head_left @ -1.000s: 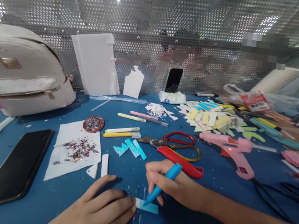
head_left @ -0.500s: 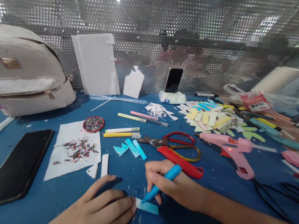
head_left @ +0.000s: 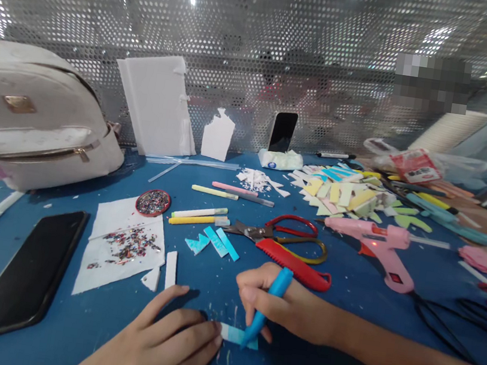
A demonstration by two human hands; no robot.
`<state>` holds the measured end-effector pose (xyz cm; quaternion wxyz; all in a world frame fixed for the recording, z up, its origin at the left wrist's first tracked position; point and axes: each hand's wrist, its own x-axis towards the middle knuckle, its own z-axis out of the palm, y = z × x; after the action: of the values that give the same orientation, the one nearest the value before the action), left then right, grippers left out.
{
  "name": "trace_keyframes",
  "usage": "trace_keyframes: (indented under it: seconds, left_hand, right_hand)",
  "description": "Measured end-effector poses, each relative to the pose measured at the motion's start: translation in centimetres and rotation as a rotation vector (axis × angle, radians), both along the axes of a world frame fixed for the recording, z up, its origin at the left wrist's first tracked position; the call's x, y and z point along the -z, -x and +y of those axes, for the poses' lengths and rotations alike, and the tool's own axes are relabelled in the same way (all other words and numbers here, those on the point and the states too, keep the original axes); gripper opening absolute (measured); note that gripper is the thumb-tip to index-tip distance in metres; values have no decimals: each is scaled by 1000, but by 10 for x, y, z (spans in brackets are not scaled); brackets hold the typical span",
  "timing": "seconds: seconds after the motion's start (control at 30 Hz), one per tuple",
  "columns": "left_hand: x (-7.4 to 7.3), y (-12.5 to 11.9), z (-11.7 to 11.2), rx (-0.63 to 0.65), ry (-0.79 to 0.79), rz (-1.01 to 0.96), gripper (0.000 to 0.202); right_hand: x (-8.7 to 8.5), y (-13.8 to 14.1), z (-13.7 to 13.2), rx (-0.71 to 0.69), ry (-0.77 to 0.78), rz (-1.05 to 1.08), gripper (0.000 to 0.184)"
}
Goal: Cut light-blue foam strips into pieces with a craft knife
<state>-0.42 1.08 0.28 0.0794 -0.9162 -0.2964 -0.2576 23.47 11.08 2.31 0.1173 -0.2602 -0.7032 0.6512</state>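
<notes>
My right hand (head_left: pixel 280 305) grips a blue marker (head_left: pixel 266 303), its tip resting on a small light-blue foam strip (head_left: pixel 236 335) on the blue table (head_left: pixel 342 317). My left hand (head_left: pixel 157 342) lies flat with its fingertips pinning the strip's left end. Just beyond my right hand lie a red box cutter (head_left: pixel 293 263) and red-handled scissors (head_left: pixel 273 230). More blue foam pieces (head_left: pixel 214 242) sit a little farther back.
A black phone (head_left: pixel 24 275) and white paper with glitter (head_left: pixel 123 247) lie left; a glitter dish (head_left: pixel 153 202), pastel markers (head_left: pixel 200 216), a pink glue gun (head_left: pixel 380 244) and a pile of foam scraps (head_left: pixel 344 193) beyond. A beige backpack (head_left: pixel 31 113) stands far left by the perforated wall.
The marker tip has slid rightward along the strip and the marker stands more upright. My left hand has stayed in place.
</notes>
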Motion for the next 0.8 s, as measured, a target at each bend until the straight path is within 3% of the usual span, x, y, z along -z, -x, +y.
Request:
trace_keyframes:
  seconds: [0.2, 0.4, 0.53, 0.7, 0.8]
  left_hand:
    - [-1, 0, 0, 2, -3, -10, 23]
    - [6, 0, 1, -24, -22, -26, 32]
    - [17, 1, 0, -27, -40, -42, 37]
    - [20, -4, 0, -50, -66, -113, 33]
    - [21, -6, 0, -43, -73, -127, 35]
  right_hand:
    - [3, -2, 0, -9, 12, 27, 48]
    - [-1, 1, 1, 128, -12, 200, 42]
    - [-2, 1, 0, 142, -109, 195, 32]
    - [1, -1, 1, 197, -259, 150, 13]
    - [-3, -2, 1, 217, -330, 113, 27]
